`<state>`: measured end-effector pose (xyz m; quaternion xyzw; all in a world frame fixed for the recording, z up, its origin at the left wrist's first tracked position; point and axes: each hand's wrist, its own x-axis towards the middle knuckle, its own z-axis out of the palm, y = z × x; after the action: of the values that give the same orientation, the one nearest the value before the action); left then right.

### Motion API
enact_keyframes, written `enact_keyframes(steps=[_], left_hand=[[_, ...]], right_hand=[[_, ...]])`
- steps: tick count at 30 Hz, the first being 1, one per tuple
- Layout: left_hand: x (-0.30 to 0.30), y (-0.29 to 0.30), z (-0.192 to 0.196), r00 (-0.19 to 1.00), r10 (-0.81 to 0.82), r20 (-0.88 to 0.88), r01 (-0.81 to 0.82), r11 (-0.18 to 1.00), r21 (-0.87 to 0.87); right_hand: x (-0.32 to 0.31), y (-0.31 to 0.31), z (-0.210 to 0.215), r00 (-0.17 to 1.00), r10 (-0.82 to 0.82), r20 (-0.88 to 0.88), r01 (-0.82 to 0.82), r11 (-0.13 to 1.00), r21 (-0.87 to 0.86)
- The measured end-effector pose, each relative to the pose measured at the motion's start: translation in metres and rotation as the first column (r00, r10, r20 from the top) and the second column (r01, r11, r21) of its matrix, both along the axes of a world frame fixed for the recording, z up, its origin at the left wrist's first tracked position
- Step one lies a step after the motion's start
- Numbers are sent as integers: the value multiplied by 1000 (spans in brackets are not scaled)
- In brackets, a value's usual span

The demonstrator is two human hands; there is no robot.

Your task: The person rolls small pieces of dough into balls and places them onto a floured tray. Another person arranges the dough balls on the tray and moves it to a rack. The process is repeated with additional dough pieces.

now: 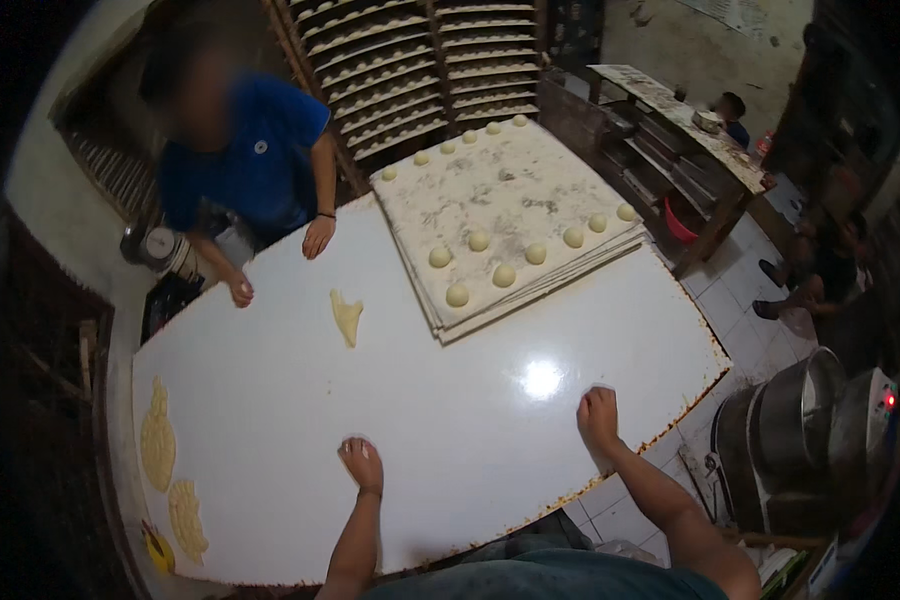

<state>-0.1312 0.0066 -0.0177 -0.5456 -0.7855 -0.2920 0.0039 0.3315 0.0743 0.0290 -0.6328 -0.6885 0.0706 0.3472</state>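
Note:
My left hand point(361, 464) rests on the white tabletop point(450, 400) near its front edge, fingers curled down. Farther right, my right hand point(599, 416) is also closed against the surface. What lies under either palm, if anything, is hidden. Beyond my left hand is a torn, flat piece of dough point(347, 318). Two larger flattened dough slabs point(157, 440) lie along the left edge. At the back right a stack of floured boards point(510, 205) carries round dough balls point(457, 295) in rows along its near and far sides.
Across the table a person in a blue shirt point(255, 150) has both hands at the far edge. Behind stands a rack point(390, 75) filled with trays of dough balls. A metal mixer bowl point(795, 405) is at the right. A yellow-handled tool point(157, 547) lies at the left corner.

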Motion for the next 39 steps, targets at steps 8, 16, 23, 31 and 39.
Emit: enact_keyframes(steps=[8,16,23,31,39], left_hand=[[-12,-58,16,865,-367,-343,304,926,-223],[19,-38,1,999,-42,14,41,999,33],[-47,-19,24,993,33,111,-37,999,33],[-102,-71,26,891,-449,-68,433,885,-169],[-71,-67,33,855,-480,198,474,877,79]], right_hand=[[-29,-65,-2,960,272,-59,-276,957,-83],[-94,-53,-13,988,144,-49,-148,986,-80],[-51,-49,8,247,-599,-761,-12,784,-621],[-259,64,52,155,-426,-891,-553,710,-435],[-444,188,-8,940,279,-199,-316,929,-192]])
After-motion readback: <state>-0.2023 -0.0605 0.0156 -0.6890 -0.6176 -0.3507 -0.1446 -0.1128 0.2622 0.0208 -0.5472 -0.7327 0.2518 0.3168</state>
